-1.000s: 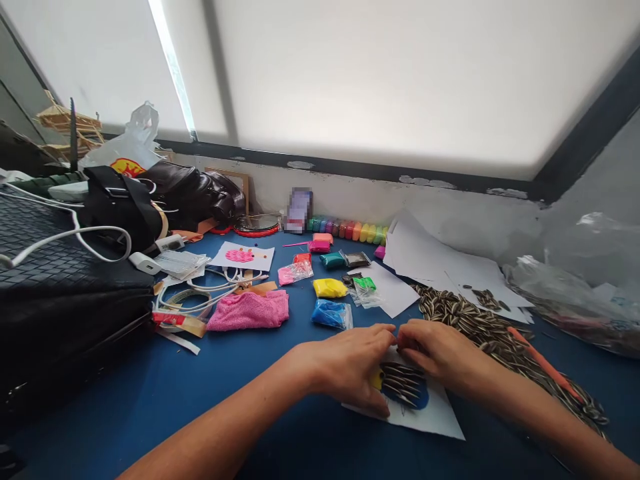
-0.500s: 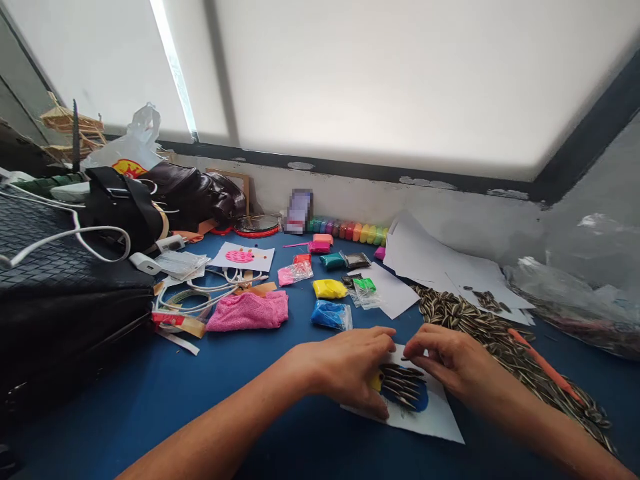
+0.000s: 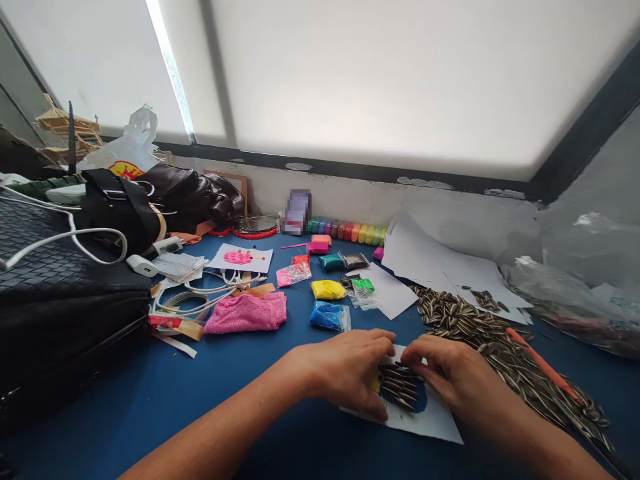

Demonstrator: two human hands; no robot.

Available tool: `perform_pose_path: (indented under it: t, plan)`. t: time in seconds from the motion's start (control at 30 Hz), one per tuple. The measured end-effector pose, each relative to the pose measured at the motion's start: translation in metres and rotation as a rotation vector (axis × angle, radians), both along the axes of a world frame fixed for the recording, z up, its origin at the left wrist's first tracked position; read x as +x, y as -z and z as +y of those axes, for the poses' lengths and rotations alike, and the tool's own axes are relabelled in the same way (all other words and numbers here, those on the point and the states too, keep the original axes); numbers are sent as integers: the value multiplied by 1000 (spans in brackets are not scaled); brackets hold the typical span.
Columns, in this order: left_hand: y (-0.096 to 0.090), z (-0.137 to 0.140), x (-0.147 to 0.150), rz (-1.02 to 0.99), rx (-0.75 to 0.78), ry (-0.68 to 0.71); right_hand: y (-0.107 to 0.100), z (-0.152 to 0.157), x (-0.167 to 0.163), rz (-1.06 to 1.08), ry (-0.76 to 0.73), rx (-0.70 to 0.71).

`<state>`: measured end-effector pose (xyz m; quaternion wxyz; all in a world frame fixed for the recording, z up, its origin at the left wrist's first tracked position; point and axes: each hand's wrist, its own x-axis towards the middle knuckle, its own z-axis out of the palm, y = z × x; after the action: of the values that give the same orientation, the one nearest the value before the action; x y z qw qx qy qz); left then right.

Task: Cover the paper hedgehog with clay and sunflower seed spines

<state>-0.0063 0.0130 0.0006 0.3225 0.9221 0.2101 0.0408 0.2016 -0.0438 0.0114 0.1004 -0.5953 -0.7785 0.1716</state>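
Observation:
A sheet of white paper (image 3: 430,427) lies before me with a blue clay shape (image 3: 421,400) on it. Rows of striped sunflower seeds (image 3: 400,387) stick out of the clay, and a bit of yellow clay (image 3: 376,382) shows at its left end. My left hand (image 3: 350,370) rests over the paper's left side, thumb and fingers spread around the yellow end. At the upper edge of the blue clay, my right hand (image 3: 443,367) has thumb and forefinger pinched on a sunflower seed, mostly hidden by the fingers.
A big heap of sunflower seeds (image 3: 455,313) with an orange tool (image 3: 543,363) lies to the right. Bagged yellow clay (image 3: 327,289) and blue clay (image 3: 327,316) sit beyond my left hand. A pink cloth (image 3: 246,313), cables and a black bag (image 3: 65,313) occupy the left.
My right hand has moved slightly left and down, bringing the pinched seed from above the clay to its upper edge. My left hand stays almost still on the paper.

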Motion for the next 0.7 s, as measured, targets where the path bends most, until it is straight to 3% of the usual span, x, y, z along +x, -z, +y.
perform_pose_path:
  t: [0.7]
  plan:
    - [-2, 0, 2, -9, 34, -3, 0, 5, -4, -141, -144, 31]
